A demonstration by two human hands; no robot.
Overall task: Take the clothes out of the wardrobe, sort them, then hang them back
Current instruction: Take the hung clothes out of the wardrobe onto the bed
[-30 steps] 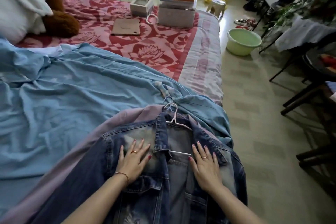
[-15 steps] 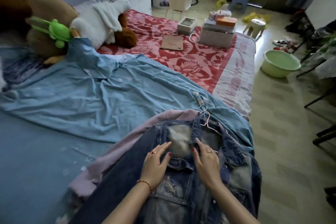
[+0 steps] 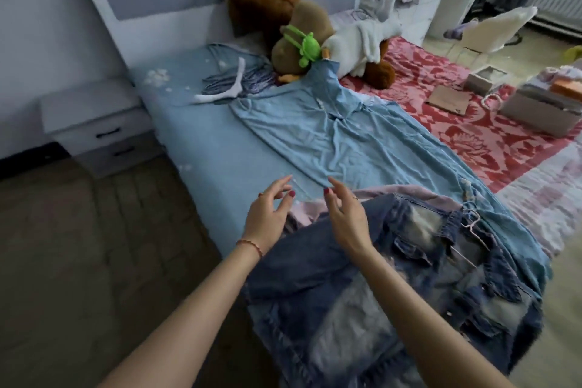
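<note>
Both hands, left [image 3: 267, 214] and right [image 3: 345, 219], hover released above the bed [image 3: 201, 148]. Jacket [image 3: 362, 299] lies atop pink garment [image 3: 315, 208], dress [image 3: 346, 142] beyond. Advice: grasp dress hem evenly.

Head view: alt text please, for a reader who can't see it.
Two bare hands, left hand and right hand, hover open and empty over a denim jacket lying on its hanger at the edge of a bed. A light blue garment is spread out beyond, with plush toys near the headboard.
</note>
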